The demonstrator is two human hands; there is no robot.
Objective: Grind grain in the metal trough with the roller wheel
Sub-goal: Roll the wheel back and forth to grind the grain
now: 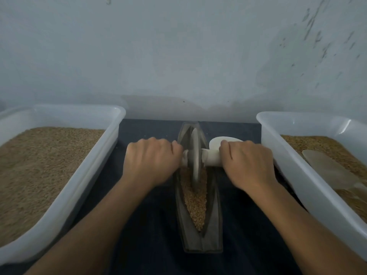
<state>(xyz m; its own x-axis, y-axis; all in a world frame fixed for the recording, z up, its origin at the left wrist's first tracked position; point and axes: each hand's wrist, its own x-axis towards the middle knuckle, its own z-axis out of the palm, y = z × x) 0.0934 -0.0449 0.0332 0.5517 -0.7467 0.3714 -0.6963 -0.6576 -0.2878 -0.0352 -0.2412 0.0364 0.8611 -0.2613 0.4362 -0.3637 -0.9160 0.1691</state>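
Left of the left hand sits a tub (111,135) of milky, see-through plastic, rectangular with rounded corners, filled with fine tan grain (39,165) that lies flat and sandy.

The left hand (151,159) is curled round the white handle (185,157) on its side of the wheel. Between the two hands stands the wheel (195,155), a thin grey metal disc on edge, upright in the trough (200,239). The trough is dull grey metal, long and boat-shaped, narrowing at the far end, with sloping inner walls. Its channel holds coarse golden kernels (195,203), heaped nearer than the hands.

The right hand (248,161) grips the other handle (211,157), smooth, white and rounded. Just beyond its knuckles lies a white, flat, oval thing (224,140); I cannot tell what it is.

Right of that hand is a second tub (282,155) of the same plastic, also holding grain, with a pale flat scoop (333,171) lying on top.

Everything rests on a dark blue cloth (151,235). Behind is a pale bluish wall (178,56), scuffed and stained at the right.
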